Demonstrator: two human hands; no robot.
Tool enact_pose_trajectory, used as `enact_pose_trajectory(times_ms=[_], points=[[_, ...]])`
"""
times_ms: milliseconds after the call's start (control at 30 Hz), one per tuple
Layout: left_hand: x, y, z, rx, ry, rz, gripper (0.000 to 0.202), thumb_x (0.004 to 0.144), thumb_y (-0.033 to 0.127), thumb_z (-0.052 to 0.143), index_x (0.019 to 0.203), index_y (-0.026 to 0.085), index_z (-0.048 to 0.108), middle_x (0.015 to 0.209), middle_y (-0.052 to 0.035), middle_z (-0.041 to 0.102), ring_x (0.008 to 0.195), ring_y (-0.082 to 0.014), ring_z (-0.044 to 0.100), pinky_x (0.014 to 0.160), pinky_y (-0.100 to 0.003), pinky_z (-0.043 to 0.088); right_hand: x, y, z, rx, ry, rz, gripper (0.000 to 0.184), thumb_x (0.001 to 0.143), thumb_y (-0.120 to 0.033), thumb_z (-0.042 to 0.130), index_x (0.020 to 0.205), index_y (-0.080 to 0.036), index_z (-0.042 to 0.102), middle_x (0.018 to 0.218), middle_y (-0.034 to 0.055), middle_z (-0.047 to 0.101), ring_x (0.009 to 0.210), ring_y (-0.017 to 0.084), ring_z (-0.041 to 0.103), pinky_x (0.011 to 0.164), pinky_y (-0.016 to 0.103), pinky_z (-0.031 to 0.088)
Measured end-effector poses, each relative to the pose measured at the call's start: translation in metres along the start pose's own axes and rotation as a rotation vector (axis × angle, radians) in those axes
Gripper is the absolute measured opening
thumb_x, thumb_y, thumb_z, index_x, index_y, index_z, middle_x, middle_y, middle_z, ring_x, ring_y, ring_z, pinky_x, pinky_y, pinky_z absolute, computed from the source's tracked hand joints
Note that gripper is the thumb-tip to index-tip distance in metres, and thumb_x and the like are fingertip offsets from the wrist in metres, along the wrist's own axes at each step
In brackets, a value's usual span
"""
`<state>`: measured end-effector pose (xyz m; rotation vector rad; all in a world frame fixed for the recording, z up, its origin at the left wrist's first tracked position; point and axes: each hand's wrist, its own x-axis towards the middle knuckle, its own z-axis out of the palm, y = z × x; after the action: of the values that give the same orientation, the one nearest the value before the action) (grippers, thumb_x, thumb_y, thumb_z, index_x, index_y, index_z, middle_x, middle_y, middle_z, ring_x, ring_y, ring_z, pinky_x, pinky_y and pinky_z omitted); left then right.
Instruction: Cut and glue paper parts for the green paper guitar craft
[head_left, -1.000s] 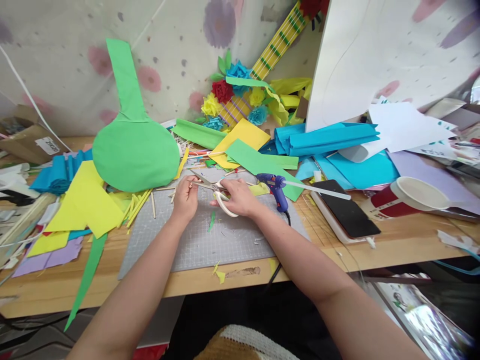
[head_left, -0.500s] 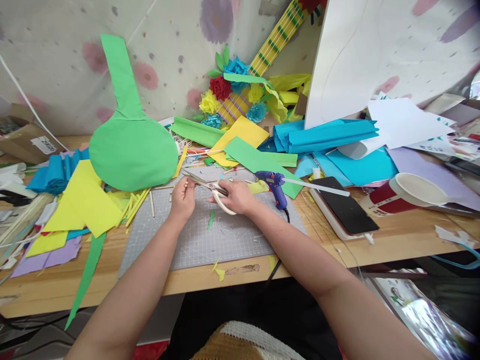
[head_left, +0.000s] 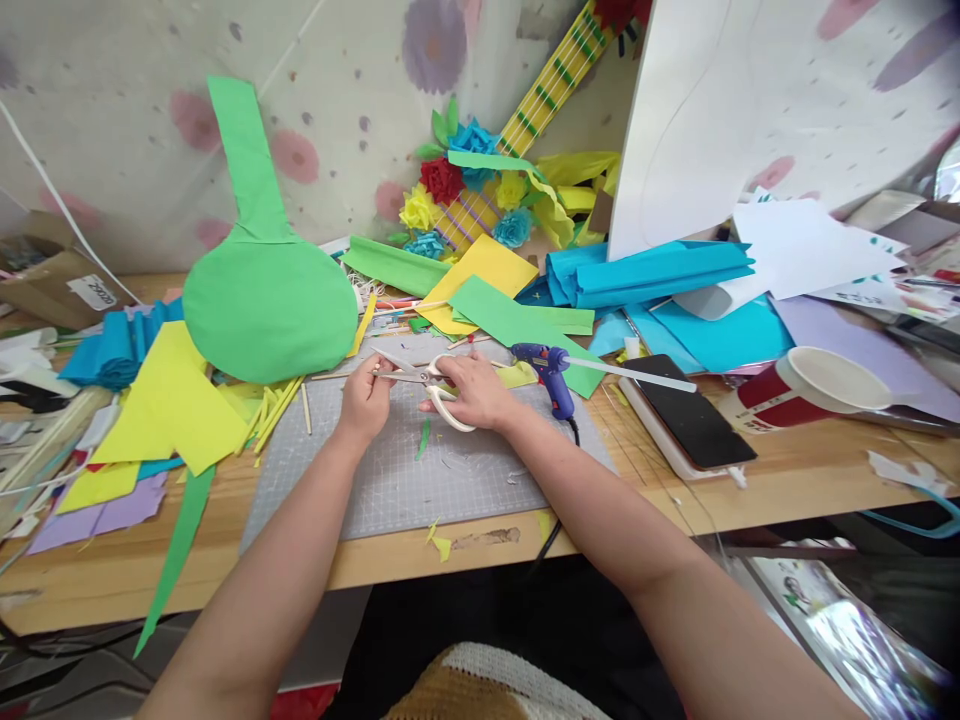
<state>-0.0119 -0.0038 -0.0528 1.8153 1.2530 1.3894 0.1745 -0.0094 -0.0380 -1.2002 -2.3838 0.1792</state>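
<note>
Shifted toward one stick (head_left: 377, 373) pinched in left hand (head_left: 365, 402), one scissors (head_left: 429, 379) sits gripped in right hand (head_left: 477, 393)

On your counter (head_left: 810, 480) — grey cutting mat (head_left: 405, 490), blue glue gun (head_left: 550, 372) at its right edge, black tablet (head_left: 690, 412) beside a tipped red cup (head_left: 810, 392). To your left, a large green paper shape (head_left: 270, 310); behind — a paper-flower guitar (head_left: 480, 200).

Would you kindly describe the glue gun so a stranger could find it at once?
Start at the grey cutting mat on the table. At its far right corner, beside the right hand, lies the glue gun. It alone is dark blue, with a white stick.
</note>
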Motion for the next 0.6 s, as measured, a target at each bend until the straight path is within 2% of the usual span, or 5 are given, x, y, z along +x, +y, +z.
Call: enact_pose_trajectory(times_ms=[100, 433, 600], points=[[-0.0002, 0.0008, 0.0010, -0.049, -0.037, -0.009, 0.032, 0.084, 0.044, 0.039, 0.065, 0.019, 0.046, 0.057, 0.0013, 0.043, 0.052, -0.0109, 0.039, 0.051, -0.024, 0.033, 0.0001, -0.0014, 0.0008, -0.011, 0.001, 0.008, 0.036, 0.078, -0.053, 0.046, 0.085, -0.018, 0.048, 0.086, 0.0062, 0.062, 0.081, 0.020, 0.053, 0.069, 0.029, 0.023], [-0.0006, 0.0047, 0.0006, -0.087, -0.029, -0.026, 0.033, 0.082, 0.045, 0.041, 0.063, 0.019, 0.046, 0.057, 0.0005, 0.044, 0.053, -0.0112, 0.039, 0.051, -0.024, 0.034, 0.0004, -0.0048, 0.0012, -0.015, -0.029, -0.005, 0.041, 0.076, -0.057, 0.046, 0.088, -0.018, 0.047, 0.089, 0.0074, 0.062, 0.083, 0.021, 0.053, 0.070, 0.029, 0.022], [0.0006, 0.0016, 0.0003, -0.099, -0.036, -0.009, 0.030, 0.082, 0.044, 0.041, 0.065, 0.019, 0.047, 0.057, 0.0009, 0.044, 0.053, -0.0109, 0.040, 0.051, -0.024, 0.035, 0.0012, -0.0063, 0.0038, -0.013, 0.017, 0.033, 0.039, 0.078, -0.057, 0.044, 0.082, -0.018, 0.047, 0.080, 0.0052, 0.063, 0.075, 0.019, 0.054, 0.070, 0.029, 0.023]])
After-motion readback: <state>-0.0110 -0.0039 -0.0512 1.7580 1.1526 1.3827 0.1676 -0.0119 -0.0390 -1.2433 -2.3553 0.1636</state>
